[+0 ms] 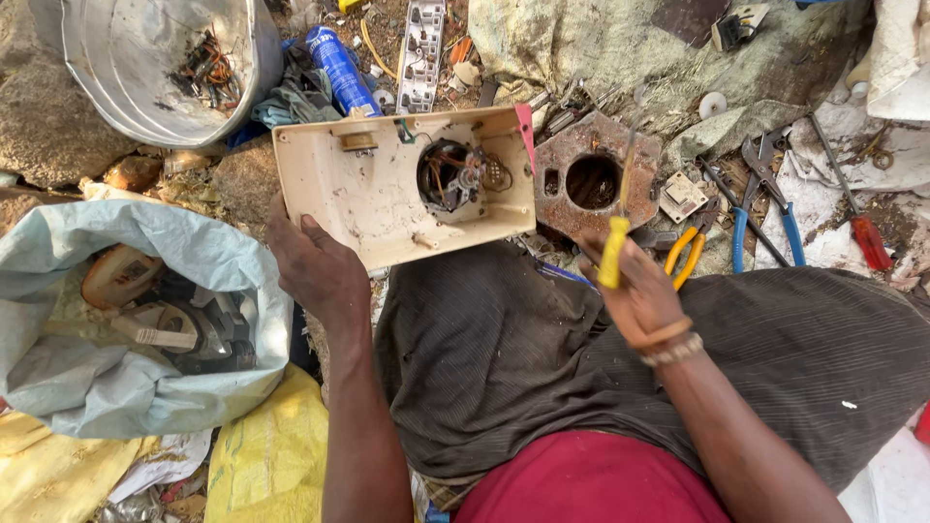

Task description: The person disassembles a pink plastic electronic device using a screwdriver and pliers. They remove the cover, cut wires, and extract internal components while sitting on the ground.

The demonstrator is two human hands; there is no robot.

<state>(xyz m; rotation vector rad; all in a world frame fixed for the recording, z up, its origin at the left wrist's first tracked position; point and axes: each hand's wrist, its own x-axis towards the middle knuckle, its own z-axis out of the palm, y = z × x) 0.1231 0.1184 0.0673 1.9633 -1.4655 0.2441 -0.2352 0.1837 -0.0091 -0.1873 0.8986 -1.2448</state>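
Your left hand [320, 266] grips the cream plastic housing [407, 184] at its lower-left corner, fingers wrapped under the edge and thumb on the open face, so the housing sits tilted above your lap. Your right hand [644, 295] is closed on the yellow-handled screwdriver [614, 247]; its shaft runs up and away, and the tip lies to the right of the housing, over the rusted metal plate [596, 174], clear of the housing.

Risk one: the housing is held at a single corner. Pressure from the screwdriver on the far side would likely lever it out of your left fingers, or twist it against the thumb.

Risk two: the round opening in the housing shows loose wires and a small motor part [460, 174]. A slip of the blade there could cut a wire or run on toward your left hand, which lies just below and left of the opening.

Risk three: right of the housing the ground is strewn with blue-handled pliers [765, 194] and a red-handled screwdriver [862, 228]; a dropped screw would be hard to find among them
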